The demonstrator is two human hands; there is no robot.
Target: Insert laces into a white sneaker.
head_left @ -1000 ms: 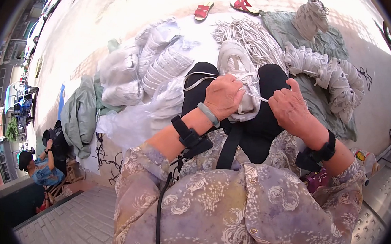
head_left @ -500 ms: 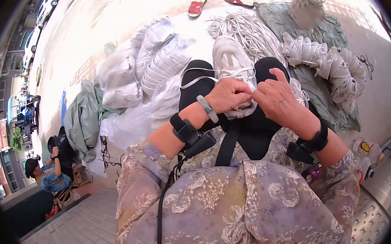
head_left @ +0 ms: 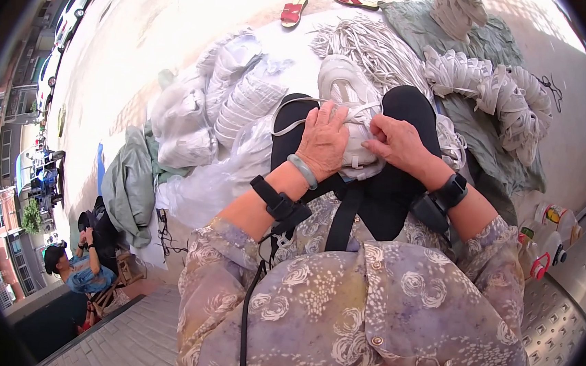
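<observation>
A white sneaker (head_left: 345, 84) rests between my black-clad knees, toe pointing away from me, with a pale shoelace (head_left: 290, 119) looping out over the left knee. My left hand (head_left: 323, 146) lies over the left side of the shoe, palm down, its fingers stretched toward the laces. At the shoe's right side, my right hand (head_left: 399, 146) has its fingers curled in; what they pinch is too small to make out. Beyond the shoe spreads a heap of loose white laces (head_left: 362, 42). Another lace bundle (head_left: 453, 144) lies beside my right knee.
Plastic-wrapped white bundles (head_left: 244, 107) lie at the left, near a grey-green cloth (head_left: 130, 180). Tied lace coils (head_left: 500, 92) sit on a green sheet (head_left: 402, 18) at the right. Red slippers (head_left: 293, 12) stand beyond. Bottles (head_left: 534, 253) are at the right; a seated person (head_left: 83, 273) is far left.
My hands, close together over the shoe before, have moved apart. The left has opened out flat over the shoe; the right has shifted slightly down, its raised index finger now curled.
</observation>
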